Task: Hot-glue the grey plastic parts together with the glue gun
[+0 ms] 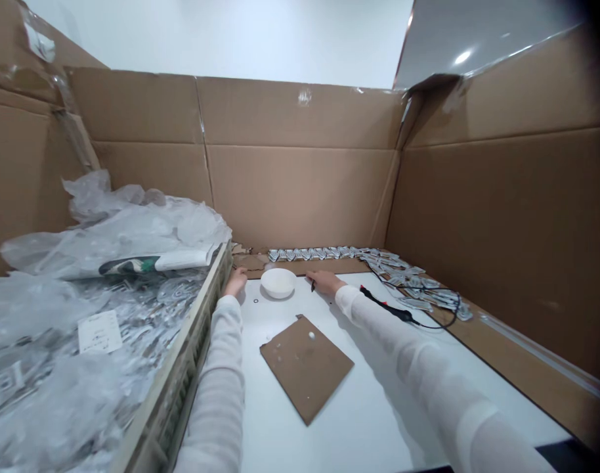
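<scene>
The white bowl (278,284) sits on the white table (260,407), between the two hands and apart from both. The left hand (235,282) is left of the bowl, close to the crate (194,348); its fingertips are hidden, so I cannot tell whether it grips anything. The right hand (325,282) is just right of the bowl, with a small dark object (313,286) at its fingertips; whether that is pinched or merely touched, I cannot tell.

The bowl looks light, smooth and stiff, so it would probably slide easily if nudged. Its rim seems the best hold, thumb inside and fingers under the outer wall, kept level in case it contains something; its inside is too washed out to read.

On the near side of the bowl lies a square of cardboard (300,378), likely light and stiff, best lifted by two opposite edges, clear of the white blob (312,336) on top. A small ring (255,301) lies just left of the bowl, probably easy to lose. Beyond the bowl runs a row of small shiny pieces (310,254); to its right lies a black tool (383,304) with a cord.
</scene>
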Tool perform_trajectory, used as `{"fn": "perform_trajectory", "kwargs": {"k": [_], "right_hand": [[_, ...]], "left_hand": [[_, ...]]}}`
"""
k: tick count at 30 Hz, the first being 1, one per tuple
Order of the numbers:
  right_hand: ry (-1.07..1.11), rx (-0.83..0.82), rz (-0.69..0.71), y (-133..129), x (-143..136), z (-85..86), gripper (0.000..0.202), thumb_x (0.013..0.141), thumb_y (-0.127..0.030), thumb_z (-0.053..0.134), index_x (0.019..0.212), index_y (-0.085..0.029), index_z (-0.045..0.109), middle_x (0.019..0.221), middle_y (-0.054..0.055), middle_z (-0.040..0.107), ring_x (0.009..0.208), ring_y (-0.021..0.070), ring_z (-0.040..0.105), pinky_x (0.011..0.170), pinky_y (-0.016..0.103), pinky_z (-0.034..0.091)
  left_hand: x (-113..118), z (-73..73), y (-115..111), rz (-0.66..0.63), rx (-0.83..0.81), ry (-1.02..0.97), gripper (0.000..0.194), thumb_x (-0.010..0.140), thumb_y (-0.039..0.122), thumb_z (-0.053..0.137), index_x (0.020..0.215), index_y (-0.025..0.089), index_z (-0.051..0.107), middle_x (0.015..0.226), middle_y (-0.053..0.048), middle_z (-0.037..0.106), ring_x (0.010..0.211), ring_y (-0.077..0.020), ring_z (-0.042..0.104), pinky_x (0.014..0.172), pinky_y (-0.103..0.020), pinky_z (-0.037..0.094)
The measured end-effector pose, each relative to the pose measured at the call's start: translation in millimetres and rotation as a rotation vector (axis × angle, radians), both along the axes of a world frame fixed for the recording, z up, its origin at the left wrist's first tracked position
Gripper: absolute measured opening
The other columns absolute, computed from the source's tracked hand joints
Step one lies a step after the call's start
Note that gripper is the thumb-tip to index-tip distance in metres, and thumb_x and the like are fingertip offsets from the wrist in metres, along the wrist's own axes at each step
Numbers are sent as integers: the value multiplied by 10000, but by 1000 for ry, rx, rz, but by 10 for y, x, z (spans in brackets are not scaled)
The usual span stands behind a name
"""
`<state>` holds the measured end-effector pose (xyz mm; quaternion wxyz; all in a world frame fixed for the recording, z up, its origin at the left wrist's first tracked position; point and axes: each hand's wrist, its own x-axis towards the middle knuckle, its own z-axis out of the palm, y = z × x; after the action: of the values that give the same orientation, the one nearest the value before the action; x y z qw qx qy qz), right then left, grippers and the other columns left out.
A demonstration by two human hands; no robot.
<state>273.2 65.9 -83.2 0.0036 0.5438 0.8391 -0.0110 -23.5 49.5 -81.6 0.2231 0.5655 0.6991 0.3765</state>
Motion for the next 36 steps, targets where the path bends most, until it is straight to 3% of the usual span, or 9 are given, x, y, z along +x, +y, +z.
{"fn": "perform_trajectory", "kwargs": {"k": [5, 13, 18, 24, 28, 31, 36], "right_hand": [[-11, -49, 87, -14, 53, -1, 295, 907, -334, 522, 1130, -144, 560, 1118, 84, 577, 962, 174, 584, 831, 378, 508], [106, 45, 135, -114, 116, -93, 323, 903, -332, 528, 1161, -138, 540, 1147, 89, 560, 1008, 194, 569, 857, 404, 495], [106, 1, 168, -71, 183, -17, 298, 898, -320, 537, 1132, -137, 559, 1154, 88, 560, 1023, 195, 564, 870, 408, 488], [89, -74, 195, -69, 243, -11, 290, 890, -313, 550, 1119, -137, 568, 1161, 88, 559, 1049, 203, 553, 895, 425, 474], [129, -83, 175, -126, 214, -14, 275, 892, -312, 548, 1098, -132, 575, 1130, 83, 573, 1024, 194, 565, 881, 413, 482], [202, -70, 130, -187, 198, 6, 276, 898, -320, 539, 1092, -127, 574, 1081, 75, 589, 962, 176, 586, 836, 383, 503], [324, 26, -114, -276, 209, -21, 314, 910, -349, 515, 1132, -129, 551, 1078, 79, 586, 938, 172, 591, 816, 376, 509]], "left_hand": [[-69, -71, -49, -13, -129, 44, 245, 888, 236, 559, 1103, 124, 593, 1183, -99, 591, 1091, -209, 563, 950, -424, 450], [-39, -100, -136, 25, -85, 184, 382, 748, -4, 505, 1102, 94, 611, 1235, -175, 565, 1191, -258, 504, 1001, -296, 370], [-42, -134, -132, 68, -101, 271, 285, 723, 40, 559, 996, 60, 638, 1203, -221, 554, 1117, -277, 549, 958, -297, 394], [-49, -106, -110, 66, -131, 302, 101, 668, 60, 630, 731, 135, 655, 1015, -148, 664, 1043, -255, 595, 905, -277, 429], [-9, -35, -108, 56, -88, 267, 123, 689, 36, 587, 648, 146, 621, 889, -118, 693, 943, -217, 633, 808, -244, 451], [7, 58, -119, 70, -13, 232, 125, 754, 61, 528, 743, 141, 624, 931, -98, 693, 900, -172, 638, 753, -213, 448], [-36, 217, -167, 85, 68, 184, 154, 829, 187, 492, 922, 158, 612, 864, -45, 702, 850, -161, 636, 732, -224, 441]]}}
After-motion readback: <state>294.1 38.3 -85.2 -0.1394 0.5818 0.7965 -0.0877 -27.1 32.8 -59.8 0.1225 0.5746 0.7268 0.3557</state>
